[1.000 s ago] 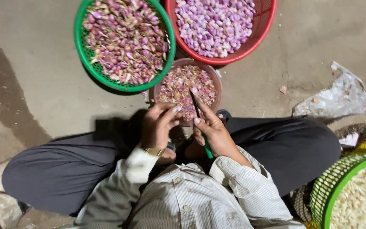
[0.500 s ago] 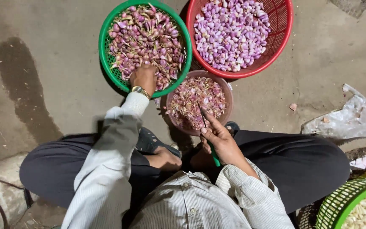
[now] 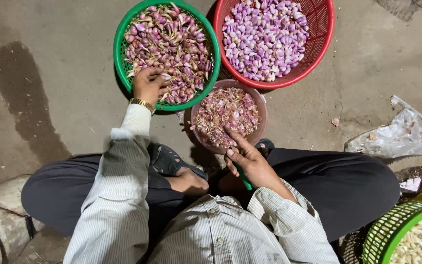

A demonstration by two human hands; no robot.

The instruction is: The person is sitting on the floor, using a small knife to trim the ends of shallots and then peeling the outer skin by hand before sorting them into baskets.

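The left hand [image 3: 147,84] is stretched well forward, down in the green basket [image 3: 119,58], fingers curled closed over the heap of unpeeled purple garlic cloves [image 3: 167,41]. It looks clenched on a clove or two at the near rim, though exactly what sits inside the fist is hidden. A gold watch band [image 3: 142,103] shows at the wrist.

The right hand [image 3: 250,161] stays close to the body, gripping a small knife with a green handle [image 3: 244,180]; the forefinger points out over the near rim of the brown bowl of papery skins [image 3: 228,115]. The blade itself is hard to make out.

So the unpeeled cloves lie ahead and to the left, directly under the left hand, well apart from the knife hand. The cloves lie jumbled, long axes every which way. The bowl of skins sits between the two hands, just ahead of the right one.

Beyond the right hand is the red basket [image 3: 326,44] of peeled pale cloves [image 3: 264,36]. Far off to the right, beside the knee, another green basket [image 3: 391,227] holds whitish cloves, near a crumpled plastic bag [image 3: 396,137] on the concrete floor [image 3: 50,73].
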